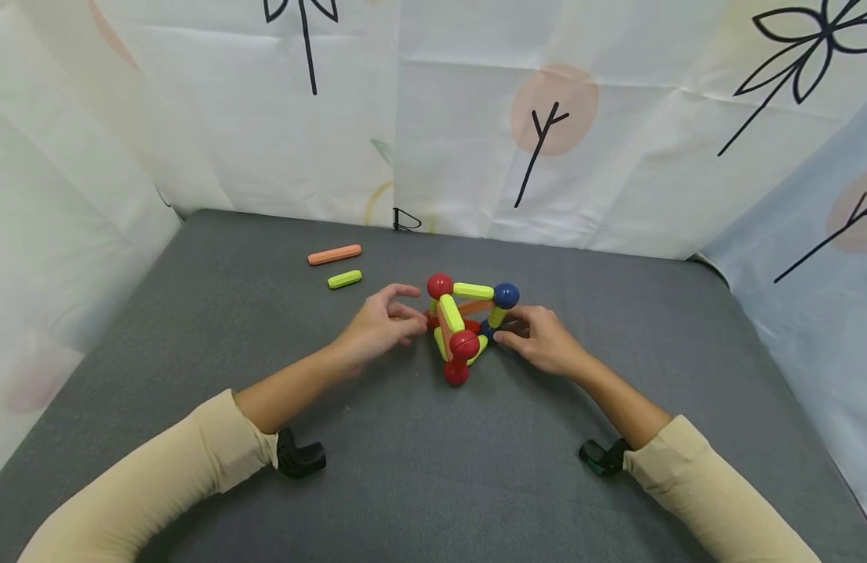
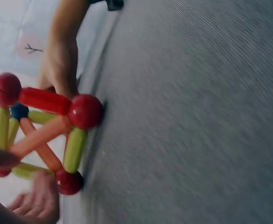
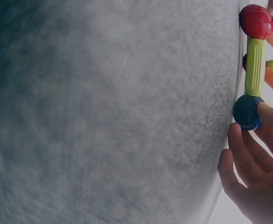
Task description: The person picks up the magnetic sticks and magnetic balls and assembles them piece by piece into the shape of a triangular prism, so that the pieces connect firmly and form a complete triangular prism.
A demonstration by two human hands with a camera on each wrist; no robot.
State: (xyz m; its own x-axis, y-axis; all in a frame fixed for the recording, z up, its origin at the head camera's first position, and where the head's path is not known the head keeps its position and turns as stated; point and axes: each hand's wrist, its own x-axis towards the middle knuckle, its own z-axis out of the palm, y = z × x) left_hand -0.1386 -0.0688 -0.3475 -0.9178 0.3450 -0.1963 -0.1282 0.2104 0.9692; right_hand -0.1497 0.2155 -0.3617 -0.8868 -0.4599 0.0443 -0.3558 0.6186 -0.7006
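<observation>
A magnetic ball-and-stick frame [image 1: 451,313] stands on the grey table, built from red and blue balls joined by yellow-green, orange and red rods. At its right side, my right hand [image 1: 542,338] pinches a lower blue ball [image 3: 246,112], the thumb on one face and fingertips beneath. A second blue ball [image 1: 506,295] sits above it on a short yellow-green rod. On the other side my left hand [image 1: 380,324] has loosely spread fingers beside a lower red ball [image 2: 69,182]; blur in the left wrist view hides whether they touch it. A red rod [image 2: 45,100] links two front red balls.
Behind the left hand lie a loose orange rod [image 1: 334,255] and a shorter yellow-green rod [image 1: 345,279]. A white printed cloth [image 1: 461,141] hangs along the table's back edge and both sides. Each wrist carries a black camera mount [image 1: 301,457].
</observation>
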